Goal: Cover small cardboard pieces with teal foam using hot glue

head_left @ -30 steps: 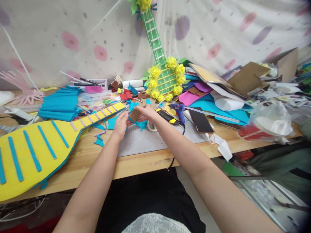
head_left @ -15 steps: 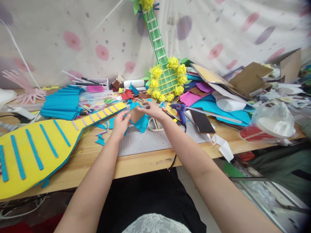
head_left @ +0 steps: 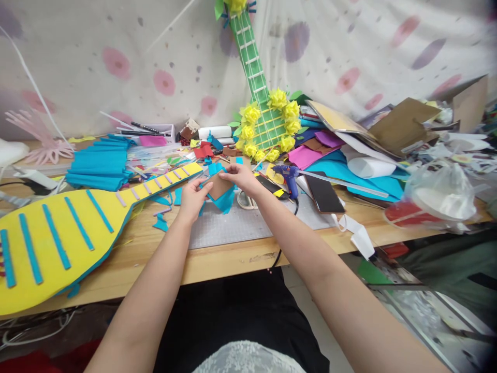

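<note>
A small brown cardboard piece (head_left: 220,187) is held up above the grey cutting mat (head_left: 233,232), with blue crepe paper (head_left: 224,203) hanging from its lower side. My left hand (head_left: 194,200) pinches its left edge between thumb and fingers. At the upper right corner, my right hand (head_left: 241,177) has its thumb and fingers closed on the same piece. Pale-handled scissors (head_left: 248,202) lie just under my right wrist, partly hidden. To the left rests a yellow lute-shaped craft (head_left: 73,223) with blue strips on its body, its neck pointing toward my left hand.
A blue glue gun (head_left: 289,178) and a phone (head_left: 324,191) lie right of my hands. Behind stands a green paper guitar (head_left: 254,67) with yellow flowers. Folded blue crepe paper (head_left: 99,163) lies back left. A bagged tub (head_left: 430,202) sits near the right edge.
My right hand has come down onto the cardboard, its raised fingers now closed at the upper corner. My left hand keeps its hold. The view has shifted slightly.
</note>
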Motion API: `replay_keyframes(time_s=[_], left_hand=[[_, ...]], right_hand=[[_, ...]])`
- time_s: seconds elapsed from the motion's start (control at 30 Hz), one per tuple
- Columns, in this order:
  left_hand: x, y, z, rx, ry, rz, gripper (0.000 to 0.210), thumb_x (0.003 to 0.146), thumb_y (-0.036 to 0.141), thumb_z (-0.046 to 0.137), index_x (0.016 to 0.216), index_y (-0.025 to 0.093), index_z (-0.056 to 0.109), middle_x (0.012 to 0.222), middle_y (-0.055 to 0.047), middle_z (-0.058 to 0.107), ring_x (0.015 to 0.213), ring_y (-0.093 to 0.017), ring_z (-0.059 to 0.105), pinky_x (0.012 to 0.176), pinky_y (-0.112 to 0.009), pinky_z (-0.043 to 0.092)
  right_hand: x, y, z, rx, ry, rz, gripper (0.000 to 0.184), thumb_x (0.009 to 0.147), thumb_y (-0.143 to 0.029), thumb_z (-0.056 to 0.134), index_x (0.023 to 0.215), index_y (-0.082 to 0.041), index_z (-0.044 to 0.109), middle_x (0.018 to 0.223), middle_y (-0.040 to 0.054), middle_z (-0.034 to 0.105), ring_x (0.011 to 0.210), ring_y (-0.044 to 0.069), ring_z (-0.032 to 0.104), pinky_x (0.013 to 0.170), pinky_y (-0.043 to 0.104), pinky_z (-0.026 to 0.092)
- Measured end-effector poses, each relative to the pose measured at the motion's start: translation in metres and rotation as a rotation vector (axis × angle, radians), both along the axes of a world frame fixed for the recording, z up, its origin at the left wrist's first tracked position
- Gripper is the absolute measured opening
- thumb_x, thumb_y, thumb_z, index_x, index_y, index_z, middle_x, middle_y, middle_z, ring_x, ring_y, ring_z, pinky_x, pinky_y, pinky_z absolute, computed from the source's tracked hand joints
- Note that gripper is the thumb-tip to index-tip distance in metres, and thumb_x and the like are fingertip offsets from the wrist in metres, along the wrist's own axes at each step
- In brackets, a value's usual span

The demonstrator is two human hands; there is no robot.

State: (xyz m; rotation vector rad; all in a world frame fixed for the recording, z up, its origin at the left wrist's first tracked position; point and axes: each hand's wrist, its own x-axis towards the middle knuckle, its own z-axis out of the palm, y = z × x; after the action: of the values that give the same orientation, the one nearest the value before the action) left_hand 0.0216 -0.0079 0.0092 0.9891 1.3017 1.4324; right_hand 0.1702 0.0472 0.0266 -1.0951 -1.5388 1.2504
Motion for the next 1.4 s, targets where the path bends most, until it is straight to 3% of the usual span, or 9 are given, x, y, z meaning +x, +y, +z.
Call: replay_keyframes(time_s=[0.17, 0.4, 0.5, 0.67, 0.9, 1.17, 1.4], left_hand=[[-0.003, 0.002, -0.001, 0.014, -0.006, 0.027, 0.038, 0.053, 0.037, 0.077, 0.082, 0.015, 0.065, 0.058, 0.002, 0.059, 0.052, -0.011, 0.055, 0.046, -0.021, 0.044], [-0.008, 0.004, 0.0, 0.003, -0.02, 0.08, 0.039, 0.055, 0.034, 0.076, 0.085, 0.013, 0.064, 0.064, 0.0, 0.061, 0.054, -0.012, 0.057, 0.046, -0.021, 0.044], [-0.008, 0.004, 0.002, -0.003, -0.064, 0.045, 0.04, 0.057, 0.032, 0.076, 0.091, 0.014, 0.064, 0.073, -0.002, 0.065, 0.061, -0.013, 0.061, 0.05, -0.021, 0.046], [-0.005, 0.001, 0.002, -0.033, -0.202, -0.126, 0.049, 0.055, 0.032, 0.078, 0.099, 0.015, 0.064, 0.091, -0.007, 0.069, 0.08, -0.019, 0.066, 0.067, -0.029, 0.052], [-0.003, 0.003, -0.004, -0.037, -0.053, -0.008, 0.043, 0.05, 0.027, 0.079, 0.09, 0.013, 0.068, 0.078, -0.006, 0.071, 0.066, -0.017, 0.064, 0.055, -0.024, 0.048], [-0.006, 0.001, -0.003, -0.105, -0.088, -0.146, 0.053, 0.046, 0.03, 0.082, 0.095, 0.014, 0.068, 0.092, -0.009, 0.071, 0.078, -0.021, 0.066, 0.063, -0.029, 0.051], [-0.005, 0.003, -0.006, -0.095, -0.068, -0.116, 0.057, 0.043, 0.032, 0.084, 0.095, 0.013, 0.068, 0.091, -0.01, 0.071, 0.077, -0.021, 0.066, 0.065, -0.029, 0.051]], right_hand=[[-0.002, -0.002, 0.004, 0.006, -0.058, 0.001, 0.02, 0.067, -0.033, 0.067, 0.072, -0.016, 0.057, 0.073, -0.003, 0.06, 0.072, 0.01, 0.056, 0.067, 0.021, 0.044], [0.005, -0.008, 0.008, -0.135, -0.05, 0.084, 0.022, 0.058, -0.021, 0.074, 0.072, -0.015, 0.057, 0.067, -0.0025, 0.061, 0.062, 0.009, 0.055, 0.058, 0.02, 0.042], [0.006, -0.007, 0.006, -0.127, -0.02, 0.054, 0.023, 0.057, -0.019, 0.074, 0.068, -0.015, 0.055, 0.063, -0.0036, 0.059, 0.062, 0.009, 0.056, 0.06, 0.021, 0.044], [0.006, -0.004, 0.003, -0.106, -0.01, -0.029, 0.028, 0.056, -0.024, 0.076, 0.072, -0.016, 0.055, 0.06, -0.0054, 0.056, 0.061, 0.01, 0.055, 0.061, 0.023, 0.046], [0.005, -0.006, 0.002, -0.109, -0.027, 0.004, 0.029, 0.055, -0.025, 0.076, 0.074, -0.016, 0.056, 0.063, -0.0051, 0.057, 0.061, 0.008, 0.053, 0.058, 0.02, 0.043], [0.009, -0.006, 0.001, -0.117, -0.111, 0.019, 0.028, 0.055, -0.023, 0.076, 0.075, -0.015, 0.057, 0.064, -0.0029, 0.059, 0.061, 0.009, 0.054, 0.056, 0.021, 0.042], [0.011, -0.007, 0.006, -0.173, -0.146, -0.025, 0.027, 0.056, -0.023, 0.077, 0.071, -0.015, 0.056, 0.057, -0.0049, 0.053, 0.053, 0.008, 0.049, 0.05, 0.02, 0.039]])
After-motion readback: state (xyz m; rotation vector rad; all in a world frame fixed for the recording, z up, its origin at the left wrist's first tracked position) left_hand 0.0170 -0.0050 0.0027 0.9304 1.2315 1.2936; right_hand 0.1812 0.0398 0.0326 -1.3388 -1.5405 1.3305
